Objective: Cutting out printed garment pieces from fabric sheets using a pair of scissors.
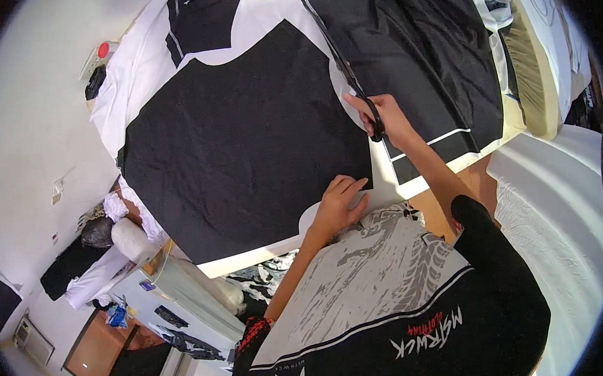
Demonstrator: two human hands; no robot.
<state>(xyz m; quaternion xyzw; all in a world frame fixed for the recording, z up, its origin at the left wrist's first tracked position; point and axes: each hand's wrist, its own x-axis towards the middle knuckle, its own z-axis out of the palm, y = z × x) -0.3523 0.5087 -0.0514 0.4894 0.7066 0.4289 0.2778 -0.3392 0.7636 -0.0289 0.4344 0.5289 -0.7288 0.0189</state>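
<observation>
A large black cut piece of cloth [242, 136] lies flat across the middle of the white-covered table. On its lower right corner rests my left hand [338, 205], palm down, thumb apart from the fingers, holding nothing. My right hand [387, 118] grips a pair of long black scissors [353, 79] by the handles. Their blades point up and away, over the narrow white gap and along the left edge of a second black cloth [403, 48]. That cloth has a white stripe near its lower end.
At the far side lies another dark cloth piece [212, 16]. Folded fabric and a beige cushion-like roll [532, 67] sit at the right edge. White material [554, 198] hangs at the lower right. A white cabinet [177, 308] stands left of me, with bundles on top.
</observation>
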